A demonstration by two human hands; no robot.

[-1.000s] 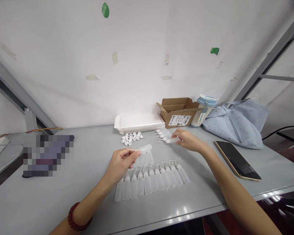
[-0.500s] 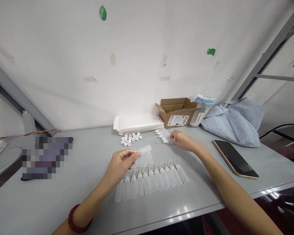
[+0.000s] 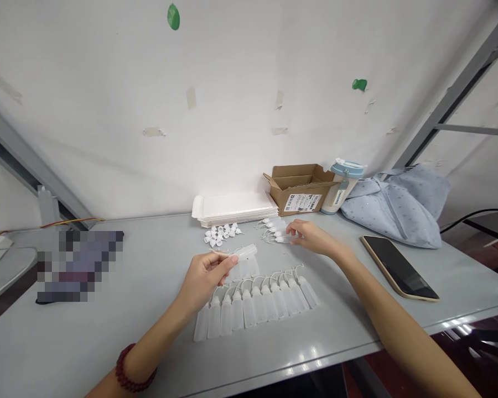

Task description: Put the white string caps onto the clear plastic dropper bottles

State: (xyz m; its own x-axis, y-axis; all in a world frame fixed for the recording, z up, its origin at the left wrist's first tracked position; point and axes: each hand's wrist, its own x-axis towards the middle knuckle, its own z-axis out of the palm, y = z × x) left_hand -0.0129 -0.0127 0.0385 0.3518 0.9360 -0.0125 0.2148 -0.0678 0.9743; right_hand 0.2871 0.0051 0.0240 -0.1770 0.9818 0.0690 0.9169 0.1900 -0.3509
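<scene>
My left hand [image 3: 211, 271] is closed on a small translucent plastic dropper bottle [image 3: 245, 253], its body pointing right; the end inside my fingers is hidden. More bottles [image 3: 247, 269] lie just beneath it. Nearer me, a row of similar bottles [image 3: 249, 309] with white nozzles and thin looped tubes lies side by side. Further back, my right hand [image 3: 309, 236] has its fingers curled round the end of one bottle [image 3: 288, 239] in a small group of bottles with tubes. Loose white caps [image 3: 222, 234] are heaped left of that group.
Behind the caps lies a stack of white padded envelopes [image 3: 234, 207]. An open cardboard box [image 3: 301, 190], a blue-lidded cup [image 3: 341, 188] and a light blue fabric bag [image 3: 394, 207] stand along the back. A phone [image 3: 400, 268] lies on the grey table [image 3: 108, 342] at right.
My right hand has shifted very slightly left at the back group of bottles. My left hand stays in place with its bottle.
</scene>
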